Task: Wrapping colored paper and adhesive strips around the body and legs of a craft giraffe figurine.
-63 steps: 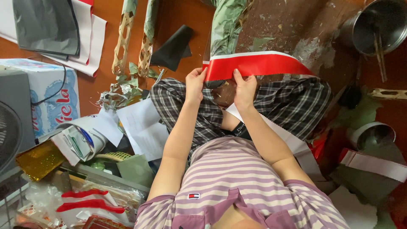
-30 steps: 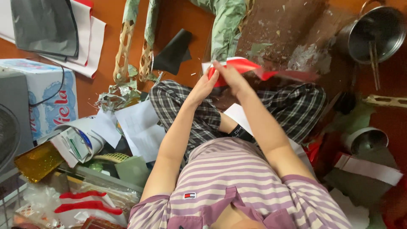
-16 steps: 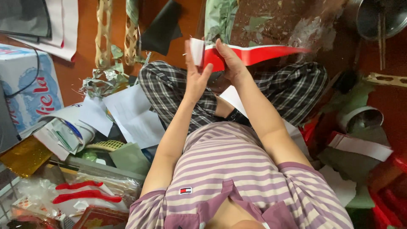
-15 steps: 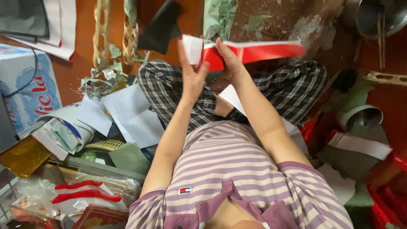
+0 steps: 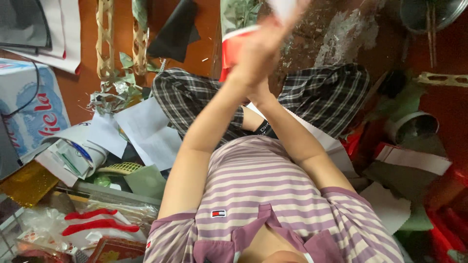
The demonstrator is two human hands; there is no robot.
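Both hands [image 5: 261, 53] pinch the red-and-white paper [image 5: 233, 48] raised between them.

The red and white paper sheet [image 5: 233, 48] is held up in front of the person, above the crossed legs in checked trousers, pressed between both hands. Only part of it shows: a red panel with a white band along its upper edge sticks out to the left of the hands, its face roughly upright and slightly curved. A paler, blurred piece of the same sheet rises above the fingertips toward the top edge of the view. The rest is hidden behind the hands, so its full shape and length cannot be told. It touches nothing but the hands and hangs clear of the floor.
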